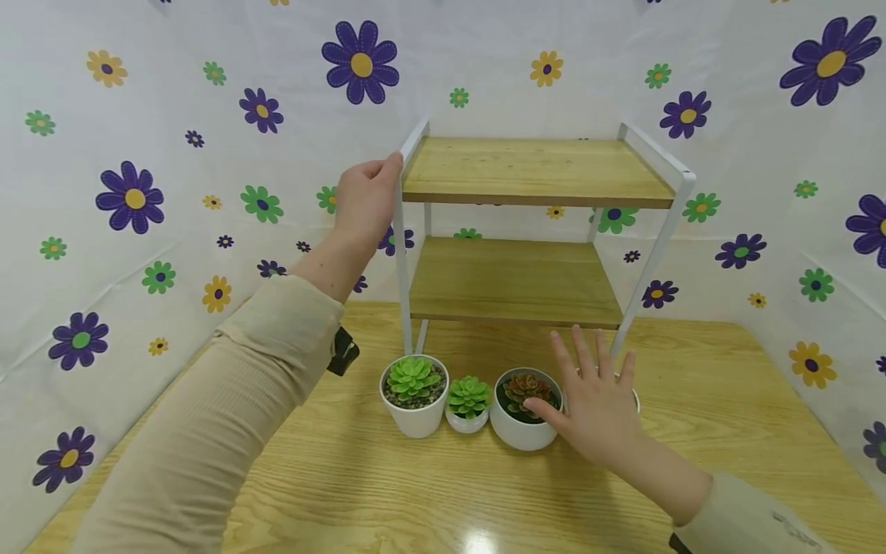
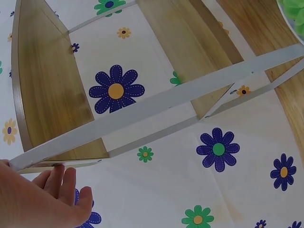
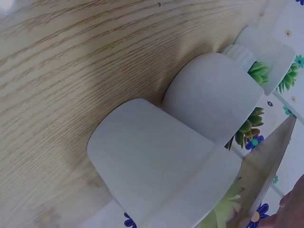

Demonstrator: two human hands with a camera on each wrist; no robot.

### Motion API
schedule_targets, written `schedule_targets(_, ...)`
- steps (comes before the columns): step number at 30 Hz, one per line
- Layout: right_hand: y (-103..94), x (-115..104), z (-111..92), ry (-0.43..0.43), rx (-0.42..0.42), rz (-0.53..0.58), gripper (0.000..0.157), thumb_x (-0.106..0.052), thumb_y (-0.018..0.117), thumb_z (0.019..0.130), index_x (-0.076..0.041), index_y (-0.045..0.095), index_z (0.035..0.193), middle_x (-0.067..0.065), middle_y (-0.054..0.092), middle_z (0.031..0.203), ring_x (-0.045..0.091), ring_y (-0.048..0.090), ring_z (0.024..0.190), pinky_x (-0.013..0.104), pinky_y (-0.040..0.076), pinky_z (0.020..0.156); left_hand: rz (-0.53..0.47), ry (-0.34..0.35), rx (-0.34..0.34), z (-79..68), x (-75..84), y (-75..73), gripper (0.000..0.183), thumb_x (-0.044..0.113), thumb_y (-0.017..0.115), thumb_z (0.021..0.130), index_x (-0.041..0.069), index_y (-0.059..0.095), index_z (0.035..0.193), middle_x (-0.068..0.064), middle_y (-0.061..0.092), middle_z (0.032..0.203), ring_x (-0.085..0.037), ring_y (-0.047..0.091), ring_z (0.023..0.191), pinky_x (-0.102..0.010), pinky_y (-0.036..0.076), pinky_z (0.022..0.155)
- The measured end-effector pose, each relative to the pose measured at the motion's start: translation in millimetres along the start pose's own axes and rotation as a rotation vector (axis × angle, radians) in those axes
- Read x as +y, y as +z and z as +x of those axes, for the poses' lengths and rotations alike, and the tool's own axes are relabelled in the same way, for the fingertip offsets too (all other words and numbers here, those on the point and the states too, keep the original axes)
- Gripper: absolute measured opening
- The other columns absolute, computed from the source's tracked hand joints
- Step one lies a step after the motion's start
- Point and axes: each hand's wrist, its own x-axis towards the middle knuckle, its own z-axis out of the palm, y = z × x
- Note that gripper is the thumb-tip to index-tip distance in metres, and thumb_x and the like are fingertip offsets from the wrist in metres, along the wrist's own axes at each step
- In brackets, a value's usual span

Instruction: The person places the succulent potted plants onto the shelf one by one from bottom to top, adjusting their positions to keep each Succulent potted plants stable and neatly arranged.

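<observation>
In the head view, my left hand (image 1: 367, 201) grips the upper left front corner of a two-tier shelf (image 1: 533, 168) with wooden boards and a white frame. The left wrist view shows my fingers (image 2: 61, 185) curled by the frame's corner. My right hand (image 1: 601, 412) is spread, palm down, over the rightmost white pot (image 3: 161, 161), largely hiding it in the head view. Left of it stand a white pot (image 1: 524, 436) with a reddish-brown succulent, a small white pot (image 1: 467, 422) with a green one, and a taller white pot (image 1: 418, 419) with a green succulent in pebbles.
The pots stand in a row on a wood-grain table (image 1: 346, 469), before the shelf's front legs. A white cloth (image 1: 173, 308) printed with purple, green and yellow flowers surrounds the table at the back and both sides.
</observation>
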Motion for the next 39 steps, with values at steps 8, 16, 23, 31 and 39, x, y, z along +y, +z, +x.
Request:
schedule_targets(8,-9.4,15,-6,0.045,0.02,0.098,0.089,-0.065,0.045,0.086,-0.008,0.018,0.149,0.024,0.019,0.152,0.047,0.012,0.139,0.074,0.009,0.102,0.015,-0.03,0.014,-1.8,-0.3,-0.1,0.054,0.049,0.037,0.097,0.015,0.05,0.136,-0.003,0.05,0.135,-0.015,0.044,0.119,-0.032,0.039,0.105)
schedule_targets(16,-12.0,49,-12,0.081,-0.014,0.374,0.089,-0.046,0.057,0.089,0.007,0.012,0.146,0.034,0.017,0.148,0.052,0.018,0.134,0.068,0.019,0.103,0.001,-0.033,0.026,-1.4,-3.3,-0.9,0.052,0.049,0.036,0.097,0.013,0.059,0.126,-0.004,0.053,0.127,-0.014,0.046,0.111,-0.03,0.042,0.099)
schedule_targets(23,-5.5,73,-20,0.179,-0.216,0.665,0.095,-0.037,0.059,0.09,0.006,-0.004,0.146,0.036,0.001,0.149,0.056,0.005,0.135,0.073,0.018,0.098,-0.057,-0.073,0.022,-0.1,-2.5,0.5,0.052,0.05,0.039,0.095,0.014,0.056,0.129,-0.001,0.049,0.134,-0.014,0.043,0.12,-0.033,0.038,0.105)
schedule_targets(31,10.7,82,-26,0.206,-0.275,0.73,0.1,-0.03,0.067,0.085,0.014,-0.002,0.143,0.04,0.01,0.146,0.058,0.013,0.132,0.071,0.019,0.101,-0.077,-0.106,0.012,2.0,-1.4,0.6,0.055,0.049,0.043,0.094,0.014,0.048,0.136,-0.002,0.045,0.14,-0.018,0.039,0.131,-0.039,0.031,0.111)
schedule_targets(39,21.2,82,-28,0.209,-0.287,0.694,0.103,-0.031,0.071,0.081,0.016,0.002,0.142,0.042,0.012,0.144,0.059,0.017,0.13,0.068,0.022,0.102,-0.1,-0.11,-0.011,2.8,1.9,-3.6,0.053,0.043,0.044,0.094,0.01,0.047,0.135,-0.003,0.048,0.134,-0.017,0.042,0.121,-0.034,0.034,0.107)
